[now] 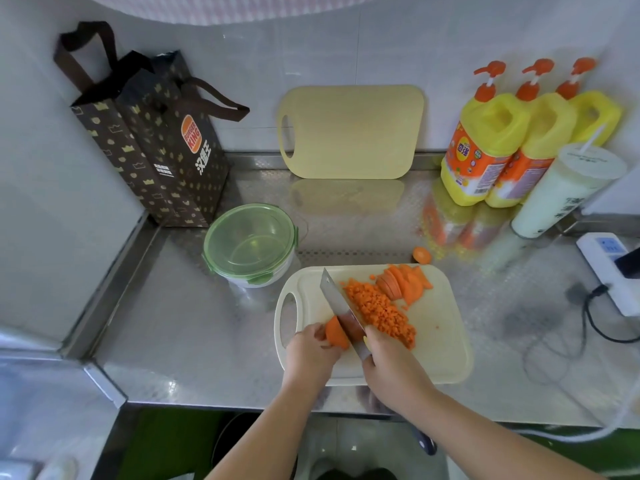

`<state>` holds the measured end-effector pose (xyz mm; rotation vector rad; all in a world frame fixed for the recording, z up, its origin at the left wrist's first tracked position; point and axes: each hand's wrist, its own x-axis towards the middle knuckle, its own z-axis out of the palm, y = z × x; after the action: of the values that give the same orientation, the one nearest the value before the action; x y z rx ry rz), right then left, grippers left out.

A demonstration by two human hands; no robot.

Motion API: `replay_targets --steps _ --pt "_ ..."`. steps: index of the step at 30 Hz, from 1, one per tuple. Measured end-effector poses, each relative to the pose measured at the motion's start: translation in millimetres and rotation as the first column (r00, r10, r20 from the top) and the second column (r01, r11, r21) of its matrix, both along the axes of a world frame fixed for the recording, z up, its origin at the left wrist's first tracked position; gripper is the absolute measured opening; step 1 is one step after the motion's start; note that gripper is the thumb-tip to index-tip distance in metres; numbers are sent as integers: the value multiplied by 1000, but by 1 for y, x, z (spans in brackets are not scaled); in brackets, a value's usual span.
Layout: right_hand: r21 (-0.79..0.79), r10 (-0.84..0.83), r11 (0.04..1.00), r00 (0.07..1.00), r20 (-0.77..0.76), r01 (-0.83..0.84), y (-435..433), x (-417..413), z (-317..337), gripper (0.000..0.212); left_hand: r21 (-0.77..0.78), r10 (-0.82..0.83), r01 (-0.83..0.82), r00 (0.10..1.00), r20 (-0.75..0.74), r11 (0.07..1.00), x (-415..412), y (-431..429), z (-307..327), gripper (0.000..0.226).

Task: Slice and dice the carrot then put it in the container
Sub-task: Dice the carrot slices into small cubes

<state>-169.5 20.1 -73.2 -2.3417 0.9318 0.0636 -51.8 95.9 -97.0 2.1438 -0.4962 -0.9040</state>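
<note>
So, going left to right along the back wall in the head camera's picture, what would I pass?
Brown paper bag → pale cutting board leaning against the wall → three yellow pump bottles.

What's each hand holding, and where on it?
Left hand holds the carrot chunk by its left end; right hand grips the knife by its handle.

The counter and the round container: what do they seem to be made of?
The counter looks like stainless steel, shiny and embossed: it mirrors the yellow bottles. The round container has a translucent green lid, seemingly glossy plastic with clips; its pale body could be plastic or glass.
</note>
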Motion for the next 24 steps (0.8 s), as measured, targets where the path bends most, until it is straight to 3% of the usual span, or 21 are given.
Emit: replay_targets --steps 4,8,12,16,24 --pt "-18 53 998 998 -37 -54 -5 -9 3 13 -37 100 -103 993 -61 994 3 4 -3 12" --pt "-10 65 998 997 -31 -65 5 -12 2 12 -33 116 -119 989 -87 992 0 1 -3 28" --pt "41 51 998 998 -21 -50 15 -9 -1 16 -24 156 -157 986 -51 987 0 -3 -6 29" --pt "-6 68 998 998 -14 -68 11 -5 -1 23 -15 146 -146 989 -8 989 3 -8 -4 19" --pt "-88 140 986 990 -6 -140 0 8 0 28 -3 174 -174 983 -57 985 23 -19 -7 22"
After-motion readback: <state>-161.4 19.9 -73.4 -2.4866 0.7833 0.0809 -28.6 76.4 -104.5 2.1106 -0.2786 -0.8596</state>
